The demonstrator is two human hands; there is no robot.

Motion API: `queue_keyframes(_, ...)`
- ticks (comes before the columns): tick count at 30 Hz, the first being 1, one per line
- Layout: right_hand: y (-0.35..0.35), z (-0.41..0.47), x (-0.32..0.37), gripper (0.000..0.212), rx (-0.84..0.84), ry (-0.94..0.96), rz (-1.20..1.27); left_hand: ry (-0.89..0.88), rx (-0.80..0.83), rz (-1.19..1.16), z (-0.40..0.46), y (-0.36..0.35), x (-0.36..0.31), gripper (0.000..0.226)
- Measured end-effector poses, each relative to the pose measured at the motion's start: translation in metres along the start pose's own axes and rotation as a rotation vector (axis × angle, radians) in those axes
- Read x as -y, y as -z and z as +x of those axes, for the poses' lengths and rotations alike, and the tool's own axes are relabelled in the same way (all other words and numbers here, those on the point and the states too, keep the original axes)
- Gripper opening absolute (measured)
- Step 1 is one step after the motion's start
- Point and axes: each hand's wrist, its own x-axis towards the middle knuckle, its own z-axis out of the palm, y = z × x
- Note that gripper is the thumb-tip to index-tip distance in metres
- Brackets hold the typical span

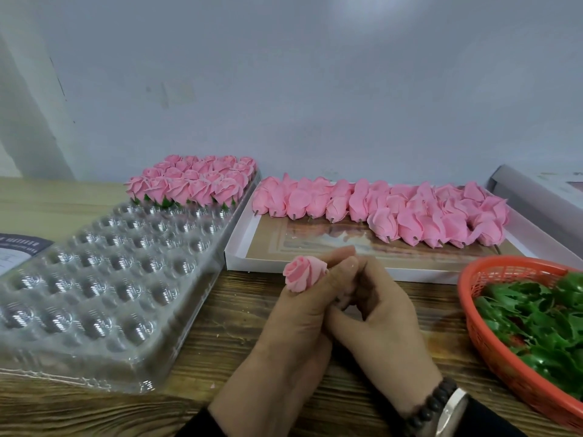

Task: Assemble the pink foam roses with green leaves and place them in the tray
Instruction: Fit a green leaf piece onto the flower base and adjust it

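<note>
Both hands met over the wooden table (220, 313). The left hand (293, 313) held one pink foam rose (303, 272) between thumb and fingers, bloom outward; the right hand (375, 313) had its fingers curled in against the rose's base, and whether a leaf sat there was hidden. I judged the leaf-fitting step to be in hand. Next would come seating the finished flower in an open cell of the clear tray (104, 279) to the left, below the finished roses (192, 184) filling its far rows. Bare roses (394, 209) lay in the white box (239, 244) beyond, green leaves (536, 313) in the orange basket (492, 351) to the right.
</note>
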Motion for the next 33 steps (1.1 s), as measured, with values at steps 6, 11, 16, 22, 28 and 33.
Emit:
queue_keyframes(6,0.010,0.002,0.000,0.039,0.195,-0.147,0.330,0.034,0.168,0.131,0.003,0.008,-0.011,0.029)
queue_keyframes(11,0.011,0.001,-0.004,0.030,0.167,-0.131,0.267,-0.108,0.028,0.326,0.001,0.010,-0.009,0.018)
queue_keyframes(16,0.016,0.004,0.001,0.021,-0.071,0.017,0.148,-0.317,-0.036,0.748,0.002,0.012,-0.008,0.010)
queue_keyframes(22,0.010,-0.003,0.005,0.037,-0.058,0.142,-0.021,-0.289,0.245,0.818,-0.005,0.002,0.007,0.023)
queue_keyframes(28,0.014,-0.001,0.007,0.043,0.057,0.082,-0.179,-0.318,0.312,0.761,-0.006,-0.001,0.009,0.023)
queue_keyframes(33,0.020,0.005,0.012,0.047,0.257,0.028,-0.397,-0.343,0.286,0.702,-0.006,0.003,0.006,0.016)
